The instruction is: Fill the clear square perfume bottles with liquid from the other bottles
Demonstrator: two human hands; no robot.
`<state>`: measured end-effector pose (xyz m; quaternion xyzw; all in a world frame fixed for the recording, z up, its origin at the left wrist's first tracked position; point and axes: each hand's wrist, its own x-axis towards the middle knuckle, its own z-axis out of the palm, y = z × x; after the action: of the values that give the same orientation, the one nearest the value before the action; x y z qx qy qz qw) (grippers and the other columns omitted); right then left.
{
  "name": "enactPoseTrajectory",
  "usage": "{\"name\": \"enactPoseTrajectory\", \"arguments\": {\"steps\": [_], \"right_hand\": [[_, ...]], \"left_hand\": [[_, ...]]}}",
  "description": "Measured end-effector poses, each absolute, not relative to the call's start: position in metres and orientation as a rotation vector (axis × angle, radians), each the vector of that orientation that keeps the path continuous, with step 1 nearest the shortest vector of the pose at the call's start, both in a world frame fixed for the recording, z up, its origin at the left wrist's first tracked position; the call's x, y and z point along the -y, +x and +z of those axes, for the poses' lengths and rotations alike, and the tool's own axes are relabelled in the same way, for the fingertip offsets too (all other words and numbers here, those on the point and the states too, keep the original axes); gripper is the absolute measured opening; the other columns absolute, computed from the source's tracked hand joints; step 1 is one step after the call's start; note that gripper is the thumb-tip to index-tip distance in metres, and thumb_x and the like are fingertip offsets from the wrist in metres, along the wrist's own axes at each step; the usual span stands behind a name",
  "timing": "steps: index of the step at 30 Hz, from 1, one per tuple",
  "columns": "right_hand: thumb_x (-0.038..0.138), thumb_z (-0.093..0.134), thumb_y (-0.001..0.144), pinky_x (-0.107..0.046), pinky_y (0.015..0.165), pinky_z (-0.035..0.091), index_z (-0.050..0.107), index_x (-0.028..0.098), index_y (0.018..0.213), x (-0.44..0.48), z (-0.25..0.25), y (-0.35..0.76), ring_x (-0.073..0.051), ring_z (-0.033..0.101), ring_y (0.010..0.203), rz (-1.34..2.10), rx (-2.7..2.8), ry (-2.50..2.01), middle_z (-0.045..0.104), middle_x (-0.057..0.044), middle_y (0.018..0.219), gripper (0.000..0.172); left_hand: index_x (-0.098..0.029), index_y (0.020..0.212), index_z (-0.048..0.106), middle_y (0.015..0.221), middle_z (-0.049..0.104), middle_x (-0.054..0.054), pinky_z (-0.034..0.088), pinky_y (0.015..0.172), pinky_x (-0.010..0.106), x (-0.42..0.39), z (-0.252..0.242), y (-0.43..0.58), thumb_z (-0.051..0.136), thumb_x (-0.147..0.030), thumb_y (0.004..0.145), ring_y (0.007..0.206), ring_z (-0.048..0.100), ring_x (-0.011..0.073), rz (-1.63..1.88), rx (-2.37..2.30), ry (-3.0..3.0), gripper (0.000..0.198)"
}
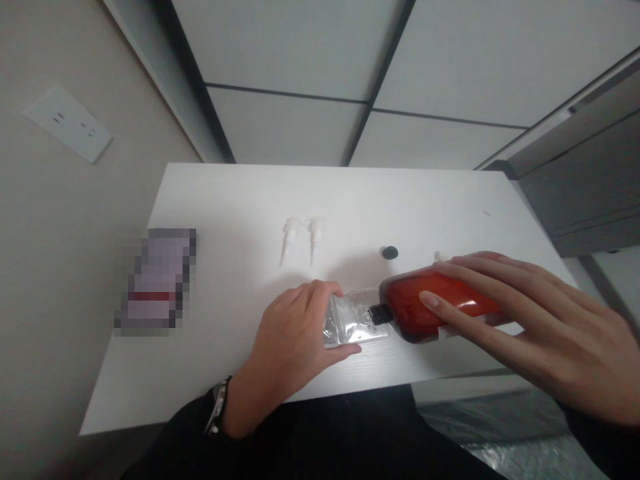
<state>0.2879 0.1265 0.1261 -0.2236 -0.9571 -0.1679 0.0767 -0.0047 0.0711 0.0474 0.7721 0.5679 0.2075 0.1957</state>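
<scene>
My right hand (530, 320) is wrapped round a red-amber bottle (440, 297). The bottle is tipped on its side, with its dark threaded neck pointing left and no cap on it. That neck is at a clear plastic container (360, 327) on the table; whether the two touch I cannot tell. Around the left end of the clear container curve the fingers and thumb of my left hand (295, 327). A small dark cap (390, 253) lies beyond the bottle's neck. Two white pump heads (303, 233) with tapered ends rest side by side further back.
All of this is on a white table (225, 200). A pixelated flat item (160, 273) lies near its left edge. Pale cabinet panels (290, 127) stand behind, and a wall with a socket plate (70, 123) is on the left. A small sliver (487, 213) lies at back right.
</scene>
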Motion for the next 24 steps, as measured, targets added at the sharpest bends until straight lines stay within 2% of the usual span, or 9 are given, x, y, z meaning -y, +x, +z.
{"name": "enactPoseTrajectory", "arguments": {"steps": [18,21,24], "right_hand": [[-0.013,0.054,0.088,-0.055,0.113,0.053,0.044,0.03,0.16,-0.1238,0.1306,0.2873,-0.036,0.061,0.136,-0.484,2.902,-0.715,0.061,-0.013,0.152,0.084],[-0.012,0.052,0.09,-0.055,0.114,0.051,0.034,0.033,0.165,-0.1231,0.1312,0.287,-0.035,0.06,0.138,-0.458,2.905,-0.756,0.06,-0.012,0.154,0.09],[-0.011,0.052,0.091,-0.057,0.113,0.051,0.02,0.032,0.17,-0.1219,0.1312,0.286,-0.036,0.06,0.138,-0.455,2.927,-0.764,0.062,-0.014,0.152,0.096]], "left_hand": [[-0.019,0.132,0.061,0.12,0.074,0.007,0.059,0.086,0.044,-0.0703,0.0434,-0.0064,0.095,-0.056,0.07,0.102,0.074,0.0304,0.629,-1.534,2.274,0.08],[-0.019,0.132,0.062,0.12,0.074,0.008,0.059,0.086,0.044,-0.0701,0.0431,-0.0064,0.094,-0.056,0.071,0.102,0.073,0.0302,0.626,-1.537,2.276,0.078],[-0.019,0.131,0.062,0.119,0.075,0.008,0.058,0.086,0.042,-0.0703,0.0436,-0.0064,0.093,-0.056,0.072,0.101,0.073,0.0296,0.633,-1.536,2.264,0.076]]}}
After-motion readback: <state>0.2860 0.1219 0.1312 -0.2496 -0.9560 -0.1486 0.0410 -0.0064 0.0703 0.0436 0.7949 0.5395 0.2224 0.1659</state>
